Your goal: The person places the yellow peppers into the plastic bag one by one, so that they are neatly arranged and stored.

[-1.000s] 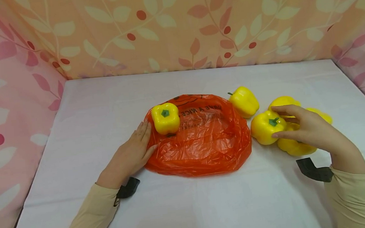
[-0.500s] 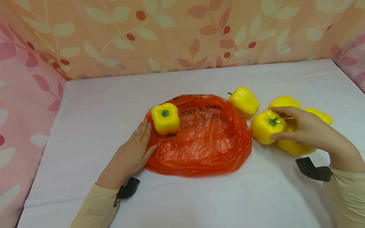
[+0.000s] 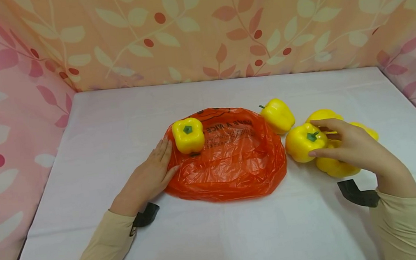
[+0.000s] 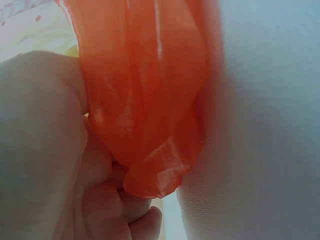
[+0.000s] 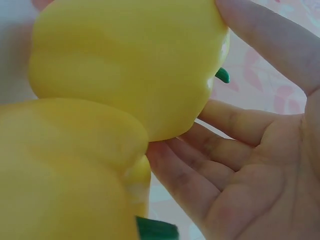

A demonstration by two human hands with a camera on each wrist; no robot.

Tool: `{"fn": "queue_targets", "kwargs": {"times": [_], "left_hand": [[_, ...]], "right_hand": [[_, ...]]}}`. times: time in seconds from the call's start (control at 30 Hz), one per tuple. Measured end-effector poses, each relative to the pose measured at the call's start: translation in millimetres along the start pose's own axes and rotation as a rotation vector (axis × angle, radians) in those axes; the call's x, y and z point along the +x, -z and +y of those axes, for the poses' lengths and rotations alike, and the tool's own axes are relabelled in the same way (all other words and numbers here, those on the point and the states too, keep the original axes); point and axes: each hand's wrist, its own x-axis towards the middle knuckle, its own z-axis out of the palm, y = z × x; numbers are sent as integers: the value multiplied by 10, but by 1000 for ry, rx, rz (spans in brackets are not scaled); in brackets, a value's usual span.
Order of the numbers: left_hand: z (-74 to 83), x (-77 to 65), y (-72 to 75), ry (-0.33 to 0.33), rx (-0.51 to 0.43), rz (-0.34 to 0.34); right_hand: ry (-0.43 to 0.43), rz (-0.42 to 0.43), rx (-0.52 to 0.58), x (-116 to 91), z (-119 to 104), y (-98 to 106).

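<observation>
An orange-red plastic bag with printed lettering lies spread on the white table. My left hand rests against its left side, fingers straight; the left wrist view has the bag's folds along the palm and fingers. One yellow bell pepper stands at the bag's upper left, green stem up. To the right of the bag, my right hand grips another yellow bell pepper between thumb and fingers. In the right wrist view, the gripped pepper has fingers curved along its side, partly hidden behind it.
A yellow bell pepper lies on its side at the bag's upper right edge. Several more, such as this pepper, cluster under and behind my right hand. Floral curtains border the table at the back and sides.
The pepper in my right hand has tilted and shifted slightly up and away. My left hand, the bag and the other peppers stay where they were.
</observation>
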Motion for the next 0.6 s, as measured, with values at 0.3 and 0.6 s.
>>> {"fn": "queue_targets", "kwargs": {"times": [0.3, 0.6], "left_hand": [[-14, -5, 5, 5, 3, -1], [-9, -3, -4, 3, -9, 3]], "right_hand": [[-14, 39, 17, -3, -32, 27], [-28, 116, 69, -78, -68, 73]]}}
